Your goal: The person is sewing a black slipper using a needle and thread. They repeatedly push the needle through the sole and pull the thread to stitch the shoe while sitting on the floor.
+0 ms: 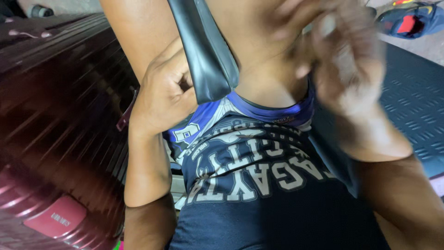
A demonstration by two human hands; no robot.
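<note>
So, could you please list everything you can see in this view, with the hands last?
strap: one, black, top centre, hanging down
jersey: one, navy with blue trim and pale lettering, centre
suitcase: one, dark red, ribbed, left
mat: one, dark blue, patterned, right
bag: one, blue and red, top right
left hand: one, closed beside the strap; grip unclear
right hand: one, blurred, raised upper right

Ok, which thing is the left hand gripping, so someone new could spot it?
Start at the big ribbed maroon hard-shell suitcase filling the left side. Just right of it, the left hand is closed on a flat black leather-like strap that hangs down over the dark blue printed jersey. It is the only smooth, glossy black band there.
</note>
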